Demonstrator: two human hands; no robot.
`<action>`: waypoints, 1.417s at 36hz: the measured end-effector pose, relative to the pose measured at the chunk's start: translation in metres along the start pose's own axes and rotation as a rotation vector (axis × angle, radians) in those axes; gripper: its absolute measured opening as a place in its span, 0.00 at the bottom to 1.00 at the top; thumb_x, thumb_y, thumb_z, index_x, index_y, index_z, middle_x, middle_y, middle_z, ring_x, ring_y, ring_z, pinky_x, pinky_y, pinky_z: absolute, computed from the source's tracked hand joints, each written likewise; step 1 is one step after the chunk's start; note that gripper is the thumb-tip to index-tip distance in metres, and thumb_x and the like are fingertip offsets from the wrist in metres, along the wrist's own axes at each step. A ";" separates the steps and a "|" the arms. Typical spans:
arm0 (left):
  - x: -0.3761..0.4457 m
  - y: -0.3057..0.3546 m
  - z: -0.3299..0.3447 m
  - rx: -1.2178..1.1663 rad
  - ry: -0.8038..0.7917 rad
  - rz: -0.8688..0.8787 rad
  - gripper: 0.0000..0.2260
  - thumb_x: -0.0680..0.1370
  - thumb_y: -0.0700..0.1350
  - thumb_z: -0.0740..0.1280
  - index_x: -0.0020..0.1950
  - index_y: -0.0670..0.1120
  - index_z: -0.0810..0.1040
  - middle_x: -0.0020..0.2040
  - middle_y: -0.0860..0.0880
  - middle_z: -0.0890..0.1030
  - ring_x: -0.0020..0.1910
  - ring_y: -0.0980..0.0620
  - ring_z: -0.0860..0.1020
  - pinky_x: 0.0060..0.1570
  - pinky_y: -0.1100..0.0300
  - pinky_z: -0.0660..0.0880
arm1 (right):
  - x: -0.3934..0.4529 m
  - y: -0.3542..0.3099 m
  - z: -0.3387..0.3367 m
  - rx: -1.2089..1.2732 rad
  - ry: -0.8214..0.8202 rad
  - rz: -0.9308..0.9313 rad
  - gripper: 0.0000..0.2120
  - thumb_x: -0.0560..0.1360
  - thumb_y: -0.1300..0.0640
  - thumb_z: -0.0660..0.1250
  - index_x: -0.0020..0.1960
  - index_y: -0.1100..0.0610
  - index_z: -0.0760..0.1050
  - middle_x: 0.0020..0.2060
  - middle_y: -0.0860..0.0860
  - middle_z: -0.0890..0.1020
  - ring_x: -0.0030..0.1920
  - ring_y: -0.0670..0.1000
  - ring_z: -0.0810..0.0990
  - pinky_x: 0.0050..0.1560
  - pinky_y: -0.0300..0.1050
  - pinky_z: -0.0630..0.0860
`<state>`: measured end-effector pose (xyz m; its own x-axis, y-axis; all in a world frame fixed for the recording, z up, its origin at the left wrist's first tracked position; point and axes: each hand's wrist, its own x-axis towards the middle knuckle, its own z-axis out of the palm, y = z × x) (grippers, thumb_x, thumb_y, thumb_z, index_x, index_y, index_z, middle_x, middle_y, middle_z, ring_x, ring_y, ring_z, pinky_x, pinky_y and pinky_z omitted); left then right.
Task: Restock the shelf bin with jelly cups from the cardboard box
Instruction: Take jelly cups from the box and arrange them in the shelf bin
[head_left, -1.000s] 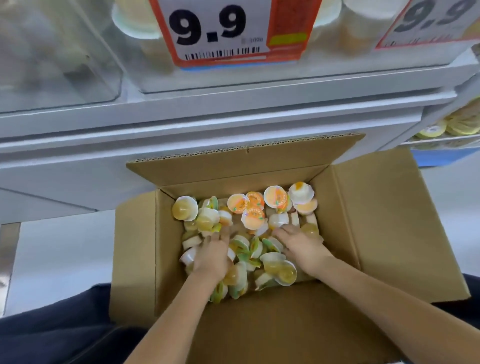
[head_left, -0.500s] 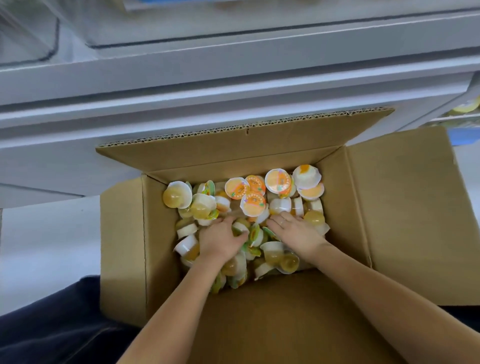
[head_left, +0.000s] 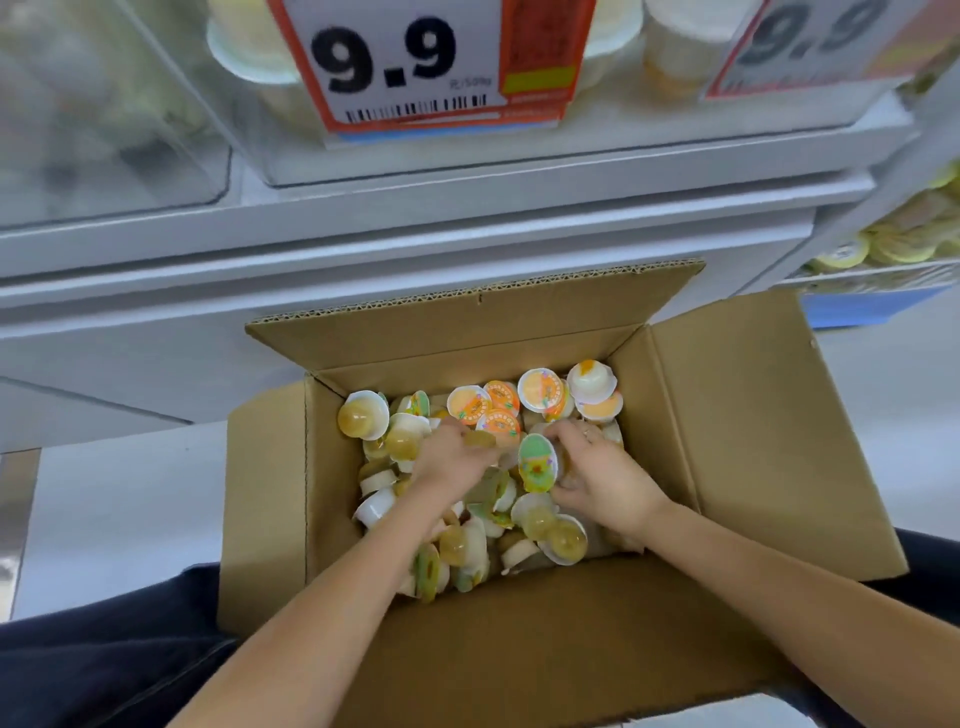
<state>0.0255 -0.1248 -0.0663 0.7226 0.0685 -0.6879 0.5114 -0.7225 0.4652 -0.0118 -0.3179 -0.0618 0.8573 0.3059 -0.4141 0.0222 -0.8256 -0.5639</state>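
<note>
White shop shelf behind box; clear bin above it, 9.9 tag on front. Left hand fingers curled down into cups mid-box; right hand fingers curled round green-lid cup. Whether left holds any: cannot tell. Advice: gather cups between both palms, close fully before lifting, raise straight to bin over far flap, avoid spilling.

The box is open on top; its back flap stands up toward the shelf. Cups crowd the floor.
</note>
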 end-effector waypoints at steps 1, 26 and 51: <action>-0.005 0.008 -0.010 -0.174 -0.026 -0.063 0.15 0.71 0.50 0.70 0.54 0.44 0.75 0.47 0.47 0.77 0.43 0.49 0.76 0.41 0.59 0.72 | -0.003 -0.009 -0.009 0.039 0.018 0.005 0.24 0.70 0.56 0.71 0.62 0.51 0.65 0.54 0.47 0.74 0.53 0.47 0.73 0.49 0.45 0.74; -0.201 0.124 -0.203 -1.217 -0.622 0.219 0.17 0.75 0.50 0.62 0.61 0.44 0.76 0.53 0.40 0.79 0.41 0.45 0.80 0.37 0.59 0.79 | -0.092 -0.198 -0.217 0.435 0.492 -0.506 0.22 0.67 0.64 0.76 0.52 0.49 0.69 0.50 0.43 0.80 0.55 0.45 0.79 0.52 0.47 0.80; -0.204 0.114 -0.197 -1.173 -0.655 0.517 0.31 0.63 0.42 0.78 0.64 0.35 0.74 0.58 0.35 0.78 0.54 0.42 0.80 0.44 0.57 0.80 | -0.080 -0.208 -0.203 0.424 0.399 -0.544 0.32 0.65 0.58 0.79 0.66 0.48 0.72 0.61 0.42 0.76 0.63 0.45 0.74 0.61 0.47 0.75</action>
<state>0.0279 -0.0859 0.2374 0.7669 -0.5772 -0.2806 0.5763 0.4270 0.6969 0.0195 -0.2667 0.2332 0.9039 0.3547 0.2392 0.3614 -0.3341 -0.8705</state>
